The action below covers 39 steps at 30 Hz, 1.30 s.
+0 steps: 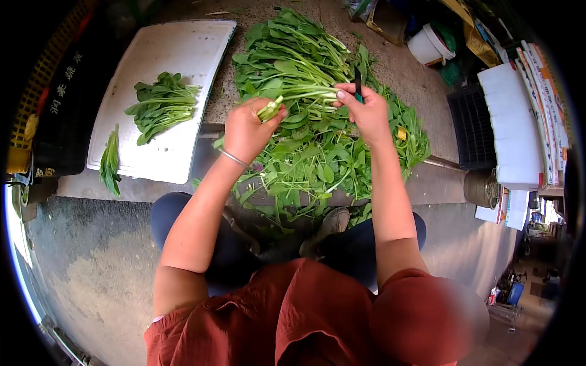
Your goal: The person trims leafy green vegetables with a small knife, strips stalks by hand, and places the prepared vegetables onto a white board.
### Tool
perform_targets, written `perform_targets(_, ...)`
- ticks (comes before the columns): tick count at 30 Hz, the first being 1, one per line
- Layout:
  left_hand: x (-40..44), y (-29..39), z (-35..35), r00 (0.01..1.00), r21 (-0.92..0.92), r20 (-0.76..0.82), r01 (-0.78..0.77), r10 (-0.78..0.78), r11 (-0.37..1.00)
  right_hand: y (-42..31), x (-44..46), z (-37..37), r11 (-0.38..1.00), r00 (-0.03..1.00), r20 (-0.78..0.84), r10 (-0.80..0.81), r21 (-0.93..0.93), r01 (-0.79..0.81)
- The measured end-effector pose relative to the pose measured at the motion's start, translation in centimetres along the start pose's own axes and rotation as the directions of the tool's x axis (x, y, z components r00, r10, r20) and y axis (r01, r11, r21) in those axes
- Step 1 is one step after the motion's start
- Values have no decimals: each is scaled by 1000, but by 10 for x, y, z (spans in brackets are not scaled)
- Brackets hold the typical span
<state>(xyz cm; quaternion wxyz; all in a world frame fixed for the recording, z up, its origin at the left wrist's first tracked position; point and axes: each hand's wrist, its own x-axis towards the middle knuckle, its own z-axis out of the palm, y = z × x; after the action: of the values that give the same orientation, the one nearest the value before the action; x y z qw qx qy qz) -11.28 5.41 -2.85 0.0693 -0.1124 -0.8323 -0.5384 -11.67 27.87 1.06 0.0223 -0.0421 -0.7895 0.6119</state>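
Note:
My left hand (251,126) is closed around a bunch of cut leafy green stems (270,108), their pale ends showing at the thumb. Between thumb and fingers, my right hand (367,114) pinches a long green stalk (311,91) that stretches across toward the left hand. A small knife (358,80) with a dark, narrow blade and a bit of green at its base sticks up from the right hand; its handle is mostly hidden. Behind both hands lies a big heap of leafy greens (287,52). Loose leaves and trimmings (323,168) spread below them.
On the left, a white board (177,49) carries a bunch of greens (162,107) and one separate stalk (110,161). Black crates (471,128), white foam boxes (510,122) and a white bucket (430,44) stand at right. My shoes (334,222) are beside the trimmings.

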Motion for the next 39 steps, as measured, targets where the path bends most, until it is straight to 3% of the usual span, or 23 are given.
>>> perform_targets(2, -4, -1, 4, 972, 44, -38, -231, 233, 972, 7, -16, 7, 1000, 999, 31, -9, 27, 8)
perform_targets(4, -10, 3, 7, 979, 66, 49, -200, 197, 978, 12, -27, 11, 993, 990, 88, 111, 16, -113)
perform_targets(6, -13, 2, 11, 968, 69, 169, -201, 188, 977, 13, -36, 17, 990, 987, 109, 115, 70, -123)
perform_targets(11, -17, -2, 16, 966, 84, 170, -209, 192, 974, 23, -46, 23, 982, 968, 191, 160, 69, -176)
perform_targets(14, -18, -1, 14, 950, 107, 297, -127, 90, 986, 24, -50, 26, 976, 958, 211, 193, 54, -209)
perform_targets(16, -18, 0, 13, 923, 56, 380, 43, -61, 998, 24, -51, 28, 961, 937, 259, 234, 82, -263)
perform_targets(20, -18, -27, 24, 906, -68, 422, 56, -22, 996, 28, -52, 31, 951, 932, 278, 231, 139, -277)
perform_targets(22, -18, -28, 26, 848, -290, 526, 248, -63, 924, 25, -53, 34, 959, 938, 276, 210, 127, -252)
perform_targets(26, -17, -19, 23, 832, -384, 549, 333, -77, 861, 33, -57, 34, 960, 946, 235, 223, 116, -255)
perform_targets(29, -14, -6, 14, 809, -306, 560, 401, -178, 863, 43, -67, 36, 936, 964, 165, 207, 252, -244)
perform_targets(31, -11, 5, 7, 722, -296, 648, 534, -245, 792, 50, -74, 38, 840, 963, 193, 187, 476, -259)
perform_targets(35, -15, -7, 16, 738, -393, 646, 540, -194, 744, 44, -80, 43, 860, 950, 285, 125, 447, -247)
perform_targets(37, -15, -12, 18, 800, -295, 590, 340, -110, 893, 43, -79, 46, 875, 946, 300, 122, 418, -245)
perform_targets(39, -15, -20, 23, 806, -300, 583, 330, -102, 895, 44, -79, 48, 891, 935, 322, 146, 369, -266)
